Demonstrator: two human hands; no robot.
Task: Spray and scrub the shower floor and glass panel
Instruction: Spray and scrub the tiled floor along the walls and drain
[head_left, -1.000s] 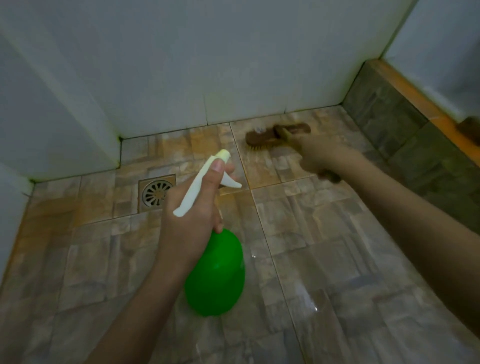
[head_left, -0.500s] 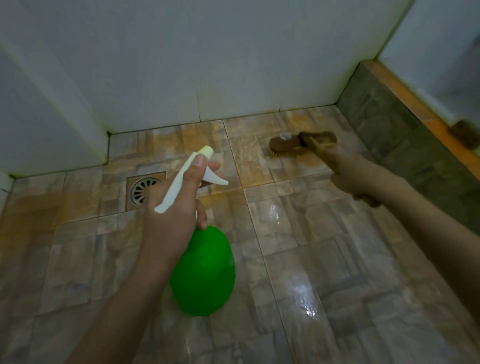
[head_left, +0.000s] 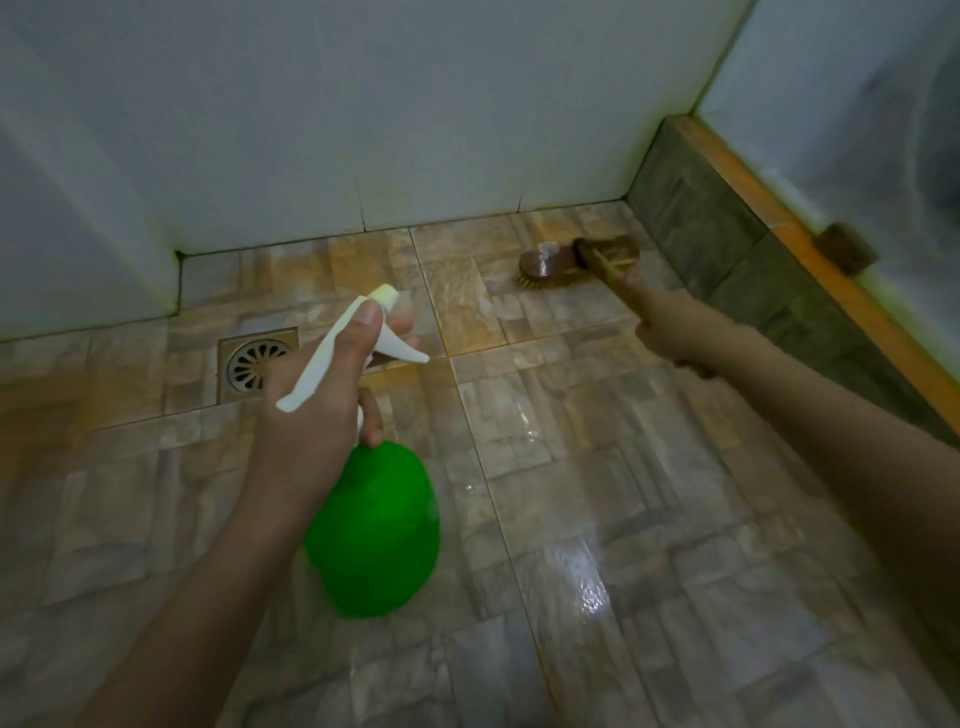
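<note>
Nearest, the tiled shower floor (head_left: 597, 519) lay wet and glossy, with open room across its middle and near-right part. Above its near-left part the left hand (head_left: 311, 415) held a green spray bottle (head_left: 374, 530) off the tiles. Its fingers were curled round the neck and its thumb lay along the top of the white trigger head. The side of the bottle that showed was plain green. Beyond the hand, a round-grated floor drain (head_left: 254, 366) sat toward the far-left corner. Farther right, the right hand (head_left: 670, 327) was wrapped round the handle of a wooden scrub brush (head_left: 561, 260). The bristles touched the tiles near the far-right corner, just beside the dark stone kerb (head_left: 727, 234) along the right edge. A small brown block (head_left: 844, 247) rested on the kerb's orange top. A white wall (head_left: 415, 130) closed the far edge.
</note>
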